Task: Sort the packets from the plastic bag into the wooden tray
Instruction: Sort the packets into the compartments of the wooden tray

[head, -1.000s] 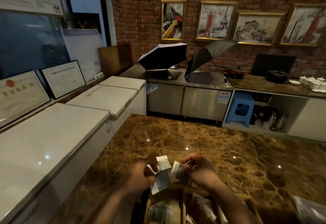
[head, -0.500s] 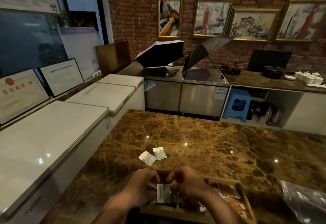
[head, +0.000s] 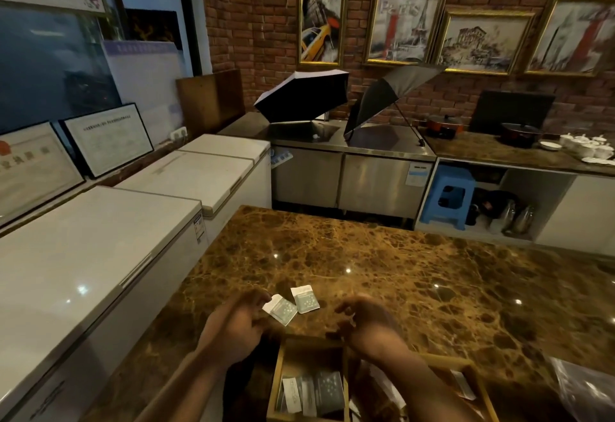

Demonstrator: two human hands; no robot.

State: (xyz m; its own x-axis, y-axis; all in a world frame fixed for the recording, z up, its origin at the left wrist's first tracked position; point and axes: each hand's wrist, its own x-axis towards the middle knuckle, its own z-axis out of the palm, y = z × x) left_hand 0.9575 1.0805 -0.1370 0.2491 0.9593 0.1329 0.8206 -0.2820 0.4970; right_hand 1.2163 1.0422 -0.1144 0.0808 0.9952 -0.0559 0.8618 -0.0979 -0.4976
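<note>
Two small grey-and-white packets (head: 293,304) lie on the brown marble bench (head: 416,275) beyond the compartmented wooden tray (head: 279,365); clear plastic bag (head: 585,388) at right. Left hand (head: 238,325) and right hand (head: 364,318), together half a second ago on a packet, are now apart, fingers loosely curled, empty.

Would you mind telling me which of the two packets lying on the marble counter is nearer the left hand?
The left packet, tilted, lies right by the left hand's fingertips; the other packet lies farther right, toward the middle.

Two grey-white packets (head: 294,305) flat on marble beyond wooden tray (head: 279,368).
</note>
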